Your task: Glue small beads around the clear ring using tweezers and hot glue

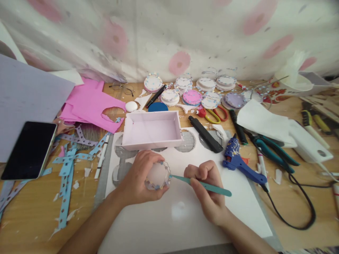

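My left hand (141, 176) is closed around a small round pale disc (156, 175) with small coloured bits along its edge. In my right hand (208, 190) is a pair of teal tweezers (217, 189), its pointed tip at the right rim of the disc. Whether the tip grips a tiny piece is too small to tell. Both hands are above a white sheet (174, 225) on a grey mat. Just beyond them stands a pale pink open box (152, 144). Several similar decorated discs (192, 97) are grouped at the back.
To the right lie a blue glue gun (238, 162) with a cord, teal-handled pliers (278, 151) and a black cutter (205, 134). A phone (29, 150), pink foam sheets (87, 104) and blue punched strips (66, 187) cover the left. A flowered curtain (169, 35) hangs behind.
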Demonstrator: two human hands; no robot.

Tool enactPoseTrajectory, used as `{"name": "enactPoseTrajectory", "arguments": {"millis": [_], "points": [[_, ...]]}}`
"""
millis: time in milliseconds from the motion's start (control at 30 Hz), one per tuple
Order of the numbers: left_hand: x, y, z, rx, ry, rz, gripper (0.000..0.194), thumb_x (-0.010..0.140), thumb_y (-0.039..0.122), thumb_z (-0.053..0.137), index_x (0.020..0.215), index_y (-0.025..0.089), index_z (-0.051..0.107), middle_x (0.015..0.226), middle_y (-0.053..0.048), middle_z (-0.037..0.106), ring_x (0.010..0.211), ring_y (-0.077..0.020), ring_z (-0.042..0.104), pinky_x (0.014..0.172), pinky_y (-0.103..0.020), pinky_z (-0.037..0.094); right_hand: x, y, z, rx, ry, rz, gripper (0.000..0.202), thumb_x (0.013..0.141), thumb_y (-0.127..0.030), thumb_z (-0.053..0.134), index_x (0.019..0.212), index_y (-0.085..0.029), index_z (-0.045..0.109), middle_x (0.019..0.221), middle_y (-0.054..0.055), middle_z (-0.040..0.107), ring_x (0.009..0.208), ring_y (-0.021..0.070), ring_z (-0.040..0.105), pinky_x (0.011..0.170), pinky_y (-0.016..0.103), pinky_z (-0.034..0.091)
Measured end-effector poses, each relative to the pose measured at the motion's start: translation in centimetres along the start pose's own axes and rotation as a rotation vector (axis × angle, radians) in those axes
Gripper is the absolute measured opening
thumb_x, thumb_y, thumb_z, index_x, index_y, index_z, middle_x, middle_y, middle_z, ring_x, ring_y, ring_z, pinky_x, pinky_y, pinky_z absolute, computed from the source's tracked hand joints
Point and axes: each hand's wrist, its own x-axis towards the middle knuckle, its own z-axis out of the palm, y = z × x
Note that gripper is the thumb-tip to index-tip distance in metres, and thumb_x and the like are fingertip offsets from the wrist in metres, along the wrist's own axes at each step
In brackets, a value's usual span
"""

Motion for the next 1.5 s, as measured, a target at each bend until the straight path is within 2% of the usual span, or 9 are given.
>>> {"name": "enactPoseTrajectory", "arguments": {"millis": [600, 700, 800, 933, 1033, 1133, 1200, 1300, 1500], "points": [[-0.1, -0.1, 0.0, -0.020, 0.002, 0.033, 0.061, 0.068, 0.024, 0.072, 0.120, 0.026, 0.041, 0.112, -0.008, 0.056, 0.109, -0.0283, 0.053, 0.096, -0.046, 0.043, 0.1, 0.1, 0.0, 0.098, -0.019, 0.053, 0.015, 0.098, -0.025, 0.045, 0.089, -0.027, 0.033, 0.068, -0.005, 0.036, 0.057, 0.0129, 0.030, 0.051, 0.024, 0.026], [-0.1, -0.1, 0.0, -0.029, 0.012, 0.036, 0.061, 0.068, 0.023, 0.071, 0.120, 0.026, 0.040, 0.112, -0.008, 0.055, 0.109, -0.0282, 0.053, 0.096, -0.046, 0.043, 0.2, 0.2, -0.2, 0.109, 0.052, 0.069, 0.016, 0.096, -0.024, 0.049, 0.087, -0.027, 0.035, 0.067, -0.005, 0.036, 0.059, 0.0132, 0.032, 0.053, 0.025, 0.028], [-0.2, -0.2, 0.0, -0.025, 0.011, 0.035, 0.061, 0.069, 0.023, 0.072, 0.120, 0.025, 0.040, 0.112, -0.008, 0.055, 0.109, -0.0280, 0.052, 0.096, -0.046, 0.043, 0.3, 0.3, -0.4, 0.134, 0.187, 0.092, 0.018, 0.093, -0.021, 0.052, 0.084, -0.025, 0.037, 0.064, -0.006, 0.036, 0.061, 0.0134, 0.034, 0.057, 0.026, 0.030], [-0.4, -0.4, 0.1, 0.019, 0.013, -0.029, 0.066, 0.068, 0.028, 0.077, 0.123, 0.025, 0.040, 0.116, -0.008, 0.054, 0.112, -0.0290, 0.051, 0.099, -0.046, 0.041, 0.7, 0.1, -0.7, 0.174, 0.324, 0.039, 0.018, 0.089, -0.018, 0.053, 0.081, -0.025, 0.039, 0.059, -0.007, 0.033, 0.058, 0.0125, 0.034, 0.057, 0.026, 0.030], [-0.7, -0.6, 0.2, 0.025, 0.008, -0.081, 0.086, 0.064, 0.042, 0.082, 0.134, 0.027, 0.035, 0.124, -0.010, 0.053, 0.117, -0.0318, 0.049, 0.101, -0.048, 0.039, 0.9, 0.0, -0.8, 0.166, 0.357, 0.014, 0.016, 0.087, -0.016, 0.052, 0.081, -0.024, 0.041, 0.059, -0.007, 0.033, 0.056, 0.0119, 0.034, 0.056, 0.025, 0.031], [-1.0, -0.9, 0.3, -0.032, 0.063, -0.072, 0.104, 0.066, 0.054, 0.077, 0.148, 0.027, 0.019, 0.131, -0.012, 0.050, 0.120, -0.0338, 0.048, 0.104, -0.051, 0.035, 0.9, 0.2, -0.8, 0.135, 0.358, -0.021, 0.014, 0.088, -0.016, 0.052, 0.082, -0.024, 0.042, 0.058, -0.007, 0.034, 0.056, 0.0120, 0.036, 0.056, 0.025, 0.032], [-1.1, -1.0, 0.3, -0.094, 0.122, -0.077, 0.098, 0.077, 0.056, 0.065, 0.152, 0.025, 0.010, 0.133, -0.013, 0.049, 0.120, -0.0333, 0.048, 0.105, -0.052, 0.033, 0.8, 0.3, -0.9, 0.111, 0.352, -0.057, 0.013, 0.088, -0.017, 0.052, 0.083, -0.024, 0.043, 0.059, -0.007, 0.035, 0.057, 0.0124, 0.037, 0.056, 0.025, 0.033], [-1.2, -1.0, 0.1, -0.139, 0.159, -0.093, 0.081, 0.088, 0.050, 0.049, 0.154, 0.023, 0.010, 0.135, -0.013, 0.048, 0.123, -0.0324, 0.047, 0.106, -0.052, 0.032, 0.8, 0.4, -1.1, 0.058, 0.362, -0.126, 0.012, 0.089, -0.018, 0.052, 0.083, -0.024, 0.043, 0.060, -0.006, 0.038, 0.057, 0.0127, 0.038, 0.056, 0.026, 0.033], [-1.7, -0.2, -0.3, -0.133, 0.106, -0.126, 0.074, 0.086, 0.031, 0.052, 0.150, 0.024, 0.017, 0.142, -0.013, 0.046, 0.134, -0.0323, 0.040, 0.113, -0.053, 0.027, 1.2, -0.4, -2.4, -0.176, 0.415, -0.302, 0.007, 0.089, -0.020, 0.056, 0.085, -0.022, 0.050, 0.067, -0.002, 0.049, 0.064, 0.0146, 0.048, 0.058, 0.028, 0.038]]}}
